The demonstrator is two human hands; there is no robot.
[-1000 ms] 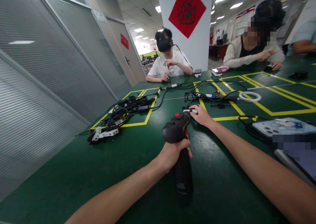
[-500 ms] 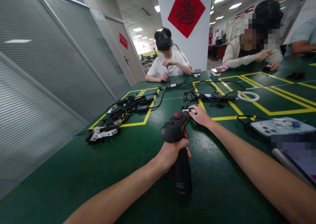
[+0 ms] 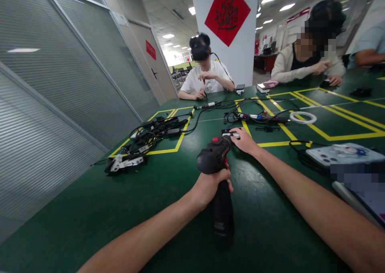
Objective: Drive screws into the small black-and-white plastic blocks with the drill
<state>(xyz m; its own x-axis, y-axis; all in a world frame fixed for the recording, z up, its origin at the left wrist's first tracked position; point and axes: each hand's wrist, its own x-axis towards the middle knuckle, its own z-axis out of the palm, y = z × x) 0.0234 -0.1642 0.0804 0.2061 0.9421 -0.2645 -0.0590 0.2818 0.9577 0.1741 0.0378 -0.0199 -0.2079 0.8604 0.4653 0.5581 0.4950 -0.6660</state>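
Note:
My left hand (image 3: 209, 186) is wrapped around the grip of a black cordless drill (image 3: 212, 156) with a red switch on top. The drill points away from me, its chuck close beside my right hand. My right hand (image 3: 244, 140) is closed on a small black and whitish part (image 3: 225, 132) lying on the green table. The drill's nose hides some of that part, so its kind and any contact with the drill tip cannot be made out.
Tangled black cables (image 3: 159, 126) and a black and white piece (image 3: 124, 163) lie at left. A black screwdriver-like tool (image 3: 258, 117) and a white ring (image 3: 302, 117) lie beyond my right hand. At right is a phone (image 3: 325, 154). Co-workers (image 3: 207, 76) sit across the table (image 3: 168, 180).

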